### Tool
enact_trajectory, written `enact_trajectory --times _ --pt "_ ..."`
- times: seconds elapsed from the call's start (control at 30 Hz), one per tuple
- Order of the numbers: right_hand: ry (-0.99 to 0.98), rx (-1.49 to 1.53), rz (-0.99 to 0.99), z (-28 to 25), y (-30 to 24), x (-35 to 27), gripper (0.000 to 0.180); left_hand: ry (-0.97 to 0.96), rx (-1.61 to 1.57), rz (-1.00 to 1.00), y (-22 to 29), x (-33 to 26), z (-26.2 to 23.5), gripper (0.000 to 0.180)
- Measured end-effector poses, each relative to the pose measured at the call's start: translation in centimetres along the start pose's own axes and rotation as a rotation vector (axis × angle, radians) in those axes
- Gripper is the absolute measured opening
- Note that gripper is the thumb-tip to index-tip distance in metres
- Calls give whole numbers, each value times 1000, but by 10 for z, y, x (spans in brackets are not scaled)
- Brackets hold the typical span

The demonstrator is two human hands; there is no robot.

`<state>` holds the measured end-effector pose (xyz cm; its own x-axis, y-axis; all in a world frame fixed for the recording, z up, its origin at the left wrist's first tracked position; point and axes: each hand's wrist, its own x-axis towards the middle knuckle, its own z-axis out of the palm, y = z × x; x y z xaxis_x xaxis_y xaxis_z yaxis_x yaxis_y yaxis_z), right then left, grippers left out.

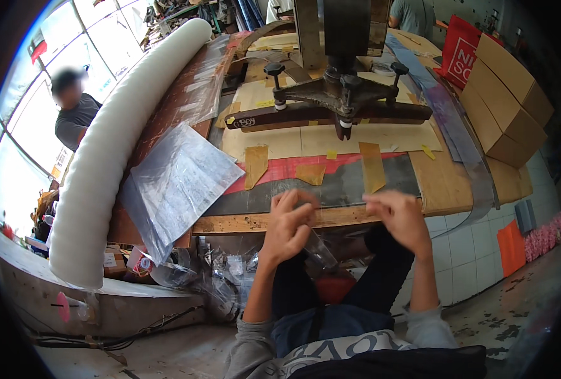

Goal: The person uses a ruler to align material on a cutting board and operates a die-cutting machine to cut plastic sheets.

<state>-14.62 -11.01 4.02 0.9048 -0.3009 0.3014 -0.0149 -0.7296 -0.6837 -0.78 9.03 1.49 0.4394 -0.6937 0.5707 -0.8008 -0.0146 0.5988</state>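
Both my hands are raised over the near edge of the work table, above my lap. My left hand [286, 224] has its fingers curled, with the fingertips blurred. Just below it is a clear plastic piece [323, 252]; whether my fingers hold it I cannot tell. To the right, my right hand [402, 222] is closed in a pinch, and anything in it is too small to make out. Beyond my hands lies a dark grey mat [274, 198] with yellowish tape pieces [372, 168] on it. A metal press bar [331, 117] on a black three-armed bracket stands over a pale board.
A stack of clear plastic sheets [182, 180] lies left of the mat, beside a long white foam roll [119, 136]. Cardboard boxes [505, 101] and a red bag [460, 50] stand at the right. Another person [75, 110] is beyond the roll. Loose plastic lies under the table.
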Motion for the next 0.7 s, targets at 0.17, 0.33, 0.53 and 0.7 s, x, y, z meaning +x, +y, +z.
enact_trajectory --times 0.17,0.33,0.53,0.7 --pt "80 -238 -145 9 53 70 29 -321 166 4 6 7 23 7" --pt "25 -282 -144 17 53 72 32 -270 213 7 6 4 28 5" --pt "-27 -151 96 15 45 67 36 -266 199 7 7 2 29 3" --pt "-51 -438 -56 16 42 67 35 -291 244 22 7 2 26 9"
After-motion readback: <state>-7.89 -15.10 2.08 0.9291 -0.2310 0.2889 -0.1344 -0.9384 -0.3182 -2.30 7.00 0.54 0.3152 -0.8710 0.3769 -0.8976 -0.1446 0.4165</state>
